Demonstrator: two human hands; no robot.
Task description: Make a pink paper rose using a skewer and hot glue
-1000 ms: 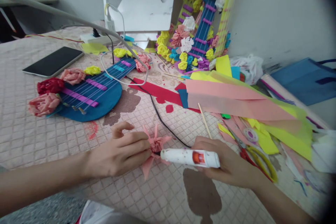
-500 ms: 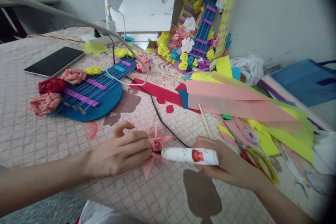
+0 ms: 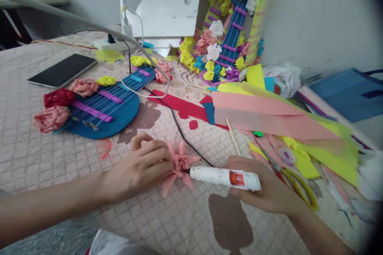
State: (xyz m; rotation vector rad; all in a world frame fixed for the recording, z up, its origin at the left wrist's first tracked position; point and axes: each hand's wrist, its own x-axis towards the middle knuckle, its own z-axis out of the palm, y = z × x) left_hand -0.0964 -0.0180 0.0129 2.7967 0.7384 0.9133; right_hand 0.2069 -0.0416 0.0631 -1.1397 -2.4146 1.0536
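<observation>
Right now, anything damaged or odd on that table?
Yes: the quilted table cover. A ragged brown patch lies on the near side of the glue gun, another beside the blue paper guitar; the pattern breaks off there, so it looks worn through or stained. A red smear also marks the cover by the guitar.
</observation>
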